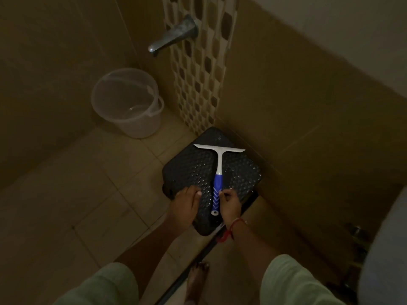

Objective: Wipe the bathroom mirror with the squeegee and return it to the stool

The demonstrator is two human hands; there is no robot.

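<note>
A: What room is this?
B: A dim bathroom, with a tiled floor [105, 177] and a tiled wall [308, 102].
A: What is closest to us?
B: A bare foot [197, 280] on the floor. Past it is a dark stool [189, 170], set close by the wall.
A: What are the hands doing?
B: The left hand [185, 205] lies on the stool's near edge with its fingers out flat. It holds nothing. The right hand [230, 204] has its fingers curled, right at the blue handle of the squeegee [218, 172]. I cannot tell if it grips the handle or only touches it.
A: Where is the squeegee?
B: It lies flat on top of the stool. Its handle end is at the near edge, between the two hands. Its white blade lies across by the far corner.
A: Is the job starting or ending?
B: I cannot say. No mirror shows here. I think it is the pick-up or the put-back.
A: And if it is the pick-up?
B: Then the right hand must close round the handle, lift it off and go find the mirror.
A: What is farther back?
B: A clear bucket [127, 102] on the floor, well apart from the stool, and a metal tap [174, 34] up on the wall.
</note>
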